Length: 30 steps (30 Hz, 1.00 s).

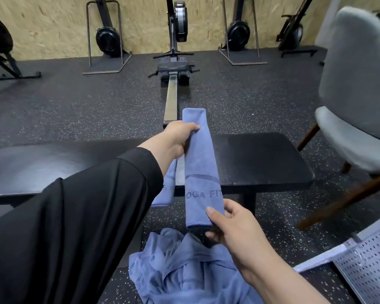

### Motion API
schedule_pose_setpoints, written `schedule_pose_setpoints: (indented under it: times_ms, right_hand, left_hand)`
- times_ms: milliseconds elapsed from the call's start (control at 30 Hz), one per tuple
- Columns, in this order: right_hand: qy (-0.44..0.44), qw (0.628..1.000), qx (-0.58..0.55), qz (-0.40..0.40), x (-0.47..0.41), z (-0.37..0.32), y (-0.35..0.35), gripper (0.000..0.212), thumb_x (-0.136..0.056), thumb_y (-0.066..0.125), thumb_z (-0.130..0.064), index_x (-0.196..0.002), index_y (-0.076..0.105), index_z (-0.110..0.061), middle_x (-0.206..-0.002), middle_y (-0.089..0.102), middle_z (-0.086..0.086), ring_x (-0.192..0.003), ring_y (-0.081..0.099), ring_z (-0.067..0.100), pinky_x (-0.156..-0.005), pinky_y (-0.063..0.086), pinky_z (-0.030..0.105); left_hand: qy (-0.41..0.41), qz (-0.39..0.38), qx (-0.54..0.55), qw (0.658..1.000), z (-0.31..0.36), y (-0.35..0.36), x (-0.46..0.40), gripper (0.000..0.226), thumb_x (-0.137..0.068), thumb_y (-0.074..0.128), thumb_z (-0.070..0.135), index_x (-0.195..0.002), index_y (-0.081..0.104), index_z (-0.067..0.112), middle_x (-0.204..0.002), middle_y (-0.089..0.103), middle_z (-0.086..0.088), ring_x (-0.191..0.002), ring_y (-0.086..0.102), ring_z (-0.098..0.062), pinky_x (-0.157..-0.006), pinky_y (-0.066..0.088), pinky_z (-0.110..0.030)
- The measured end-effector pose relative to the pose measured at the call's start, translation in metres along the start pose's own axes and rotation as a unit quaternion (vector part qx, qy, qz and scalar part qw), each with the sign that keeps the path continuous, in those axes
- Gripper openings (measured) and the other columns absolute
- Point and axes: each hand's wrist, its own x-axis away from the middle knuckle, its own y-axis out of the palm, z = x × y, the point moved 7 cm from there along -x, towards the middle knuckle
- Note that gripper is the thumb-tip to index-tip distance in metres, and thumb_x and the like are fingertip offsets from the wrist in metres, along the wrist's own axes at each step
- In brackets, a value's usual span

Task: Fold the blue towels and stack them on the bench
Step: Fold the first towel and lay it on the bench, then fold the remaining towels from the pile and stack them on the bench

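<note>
A person stands over a black padded surface point(261, 159) in a gym, holding a blue towel point(199, 167) stretched into a long narrow strip above it. The left hand point(177, 138), reaching out of a loose black sleeve point(75, 227), grips the strip just below its far folded end, fingers curled round the cloth. The right hand point(233, 229) pinches the near hemmed end between thumb and fingers. Printed lettering runs across the strip near the right hand; only part of it reads, something like "OGA FIT". A second layer of the same towel hangs down below the left wrist, just over the near edge of the surface.

Below the hands, a rumpled heap of blue towels point(184, 268) lies close to the person; whether it rests on the floor or on something else I cannot tell.

Beyond the surface, a rowing machine point(173, 69) runs away across the speckled black floor point(75, 106) toward a chipboard wall point(53, 25). A grey upholstered chair point(355, 84) with wooden legs stands on the right, and a white perforated metal panel point(364, 266) sits near the lower right.
</note>
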Motion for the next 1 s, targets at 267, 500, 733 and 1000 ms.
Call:
schedule_pose_setpoints:
  times_ms: [267, 500, 733, 1000]
  right_hand:
    - [0.005, 0.995, -0.042, 0.090, -0.078, 0.013, -0.027, 0.011, -0.095, 0.069, -0.007, -0.105, 0.067, -0.008, -0.093, 0.080, 0.006, -0.079, 0.070, 0.015, -0.068, 0.057, 0.026]
    - [0.046, 0.991, -0.002, 0.122, -0.125, 0.042, -0.045, 0.008, -0.092, 0.073, -0.009, -0.098, 0.072, -0.004, -0.096, 0.077, 0.011, -0.083, 0.073, 0.015, -0.067, 0.059, 0.022]
    - [0.024, 0.992, 0.022, 0.122, -0.131, 0.041, -0.040, 0.007, -0.091, 0.075, -0.014, -0.094, 0.076, -0.007, -0.088, 0.079, 0.010, -0.073, 0.071, 0.011, -0.068, 0.062, 0.027]
    - [-0.069, 0.954, 0.238, 0.170, -0.135, 0.027, -0.060, 0.025, -0.091, 0.069, -0.046, -0.096, 0.066, -0.022, -0.080, 0.069, -0.003, -0.070, 0.063, 0.016, -0.069, 0.051, 0.033]
  left_hand:
    - [0.013, 0.001, -0.040, 0.999, -0.004, 0.026, -0.079, 0.016, -0.092, 0.071, 0.022, -0.089, 0.058, 0.012, -0.083, 0.055, -0.006, -0.069, 0.050, -0.019, -0.057, 0.038, -0.025]
    - [0.166, 0.059, -0.420, 0.890, -0.030, 0.027, -0.093, 0.041, -0.098, 0.052, 0.019, -0.137, 0.052, 0.004, -0.130, 0.058, -0.020, -0.120, 0.058, -0.037, -0.094, 0.047, -0.041]
    - [0.301, -0.013, -0.599, 0.742, -0.098, 0.055, -0.064, 0.033, -0.106, 0.039, 0.035, -0.118, 0.058, 0.011, -0.123, 0.051, -0.008, -0.118, 0.049, -0.031, -0.084, 0.041, -0.043]
    - [0.264, -0.029, -0.638, 0.723, -0.095, 0.062, -0.088, 0.033, -0.108, 0.031, 0.033, -0.121, 0.053, 0.012, -0.131, 0.046, -0.008, -0.135, 0.036, -0.028, -0.110, 0.029, -0.064]
